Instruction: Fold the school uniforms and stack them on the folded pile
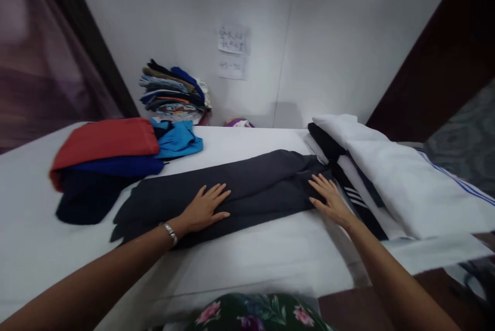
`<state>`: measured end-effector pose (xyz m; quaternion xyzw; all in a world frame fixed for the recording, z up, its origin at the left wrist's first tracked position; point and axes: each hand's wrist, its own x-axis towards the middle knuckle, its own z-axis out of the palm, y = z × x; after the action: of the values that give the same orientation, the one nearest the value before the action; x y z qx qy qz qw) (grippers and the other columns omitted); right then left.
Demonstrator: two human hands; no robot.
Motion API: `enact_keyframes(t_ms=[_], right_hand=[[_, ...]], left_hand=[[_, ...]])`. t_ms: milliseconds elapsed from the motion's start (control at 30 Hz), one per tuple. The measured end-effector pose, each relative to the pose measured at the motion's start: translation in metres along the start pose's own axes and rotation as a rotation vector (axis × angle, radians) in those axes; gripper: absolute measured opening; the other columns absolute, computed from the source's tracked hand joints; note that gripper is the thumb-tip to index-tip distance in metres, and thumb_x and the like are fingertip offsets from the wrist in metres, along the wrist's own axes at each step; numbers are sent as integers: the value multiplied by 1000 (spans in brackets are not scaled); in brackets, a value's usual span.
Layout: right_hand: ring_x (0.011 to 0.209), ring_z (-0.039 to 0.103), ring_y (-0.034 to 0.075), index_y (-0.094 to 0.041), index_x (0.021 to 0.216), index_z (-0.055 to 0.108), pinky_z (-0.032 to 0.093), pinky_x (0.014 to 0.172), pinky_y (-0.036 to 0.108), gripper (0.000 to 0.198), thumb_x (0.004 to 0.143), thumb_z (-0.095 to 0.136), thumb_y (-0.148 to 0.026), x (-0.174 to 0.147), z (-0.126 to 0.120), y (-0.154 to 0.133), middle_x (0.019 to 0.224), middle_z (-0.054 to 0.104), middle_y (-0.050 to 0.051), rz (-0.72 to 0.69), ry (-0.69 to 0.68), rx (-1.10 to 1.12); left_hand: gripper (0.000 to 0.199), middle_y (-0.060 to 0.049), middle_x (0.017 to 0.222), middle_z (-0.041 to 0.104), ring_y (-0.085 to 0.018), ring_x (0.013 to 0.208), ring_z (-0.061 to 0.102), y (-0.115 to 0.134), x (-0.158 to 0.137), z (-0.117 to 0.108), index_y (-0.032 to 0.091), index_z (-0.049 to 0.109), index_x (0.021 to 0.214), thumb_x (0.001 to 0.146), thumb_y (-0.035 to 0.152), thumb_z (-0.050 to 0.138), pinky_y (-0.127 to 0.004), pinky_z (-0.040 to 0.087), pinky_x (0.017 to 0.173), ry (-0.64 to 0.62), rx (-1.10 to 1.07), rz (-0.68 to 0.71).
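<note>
Dark grey cloth [263, 176] lay lengthwise across the desk [263, 248] beneath the fingers of the left hand [203, 210], spread flat near its middle, and of the right hand [332, 202], fanned out over its right end, neither gripping. Uneven pressing could have rucked the loose layers, or dragged the white clothes [402, 186] that the right end seemed to touch. Red cloth [112, 137] sat at left on the white surface, with a clothes stack [174, 88] beyond, notes [233, 39] on the pale wall [328, 37] and a curtain [34, 52] at far left.
</note>
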<state>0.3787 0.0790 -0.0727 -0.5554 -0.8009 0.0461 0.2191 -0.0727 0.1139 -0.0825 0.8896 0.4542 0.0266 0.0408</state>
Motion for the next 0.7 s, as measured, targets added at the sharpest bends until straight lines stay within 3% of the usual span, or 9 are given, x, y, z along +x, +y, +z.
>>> enact_keyframes(t_ms=[133,267,367,467,567,700], right_hand=[[146,18,25,-27,143,41,15,115,56,53,93,45,-44,36,8,-50,154,33,7,-158,95,61],[146,17,24,-27,143,40,15,116,55,51,95,41,-45,81,23,-123,155,30,6,-322,66,99],[146,15,26,-25,144,39,15,115,55,53,96,39,-47,108,46,-159,157,26,8,-348,39,76],[145,19,29,-23,144,40,16,113,58,56,95,39,-50,121,79,-164,156,28,10,-302,-88,-23],[142,27,30,-20,143,43,16,114,57,57,95,36,-51,119,113,-151,152,36,12,-267,-222,-146],[143,26,27,-21,144,42,14,115,53,58,96,31,-53,110,134,-137,152,35,9,-272,-206,-199]], left_hand=[[73,-14,155,29,-31,143,27,8,-3,4,25,36,147,88,68,33,-55,17,113,16,34,-14],[72,-14,156,27,-31,144,25,16,-6,-2,23,34,147,88,65,38,-56,15,113,-2,35,-33],[71,-14,156,28,-31,144,24,25,-12,-4,22,35,146,89,63,40,-57,15,113,21,31,-69],[65,-14,154,34,-31,143,27,36,-22,0,21,38,145,91,59,39,-57,17,113,87,25,-163],[58,-12,150,40,-28,141,30,45,-38,4,21,44,141,93,53,40,-55,19,114,169,9,-276],[51,-9,145,48,-27,137,37,46,-63,1,23,50,136,91,48,48,-56,18,114,235,-22,-389]])
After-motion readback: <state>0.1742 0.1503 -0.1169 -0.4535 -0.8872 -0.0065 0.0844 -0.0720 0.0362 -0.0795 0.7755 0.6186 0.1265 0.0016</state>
